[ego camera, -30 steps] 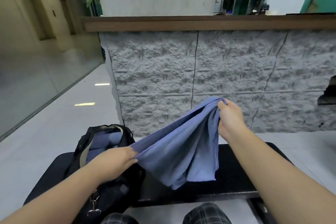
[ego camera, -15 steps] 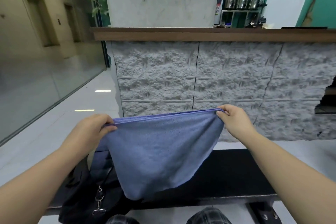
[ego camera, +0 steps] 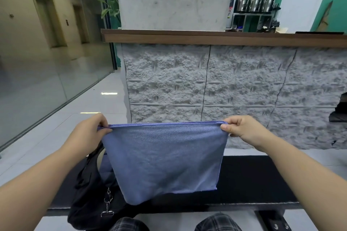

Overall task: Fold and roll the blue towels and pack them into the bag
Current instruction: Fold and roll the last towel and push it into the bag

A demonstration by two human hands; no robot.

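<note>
1. Up in the air, a blue towel [ego camera: 165, 157] hangs doubled over, its folded top edge stretched level between both hands.
2. Left hand [ego camera: 88, 133] pinches the towel's left top corner between thumb and curled fingers.
3. Right hand [ego camera: 242, 129] pinches the right top corner the same way.
4. Below the towel sits a black table [ego camera: 253, 180], and the cloth's lower edge dangles in front of it.
5. A black bag [ego camera: 90, 189] rests on the table's left part, partly hidden behind the towel, with a metal clip [ego camera: 107, 210] hanging from it.
</note>
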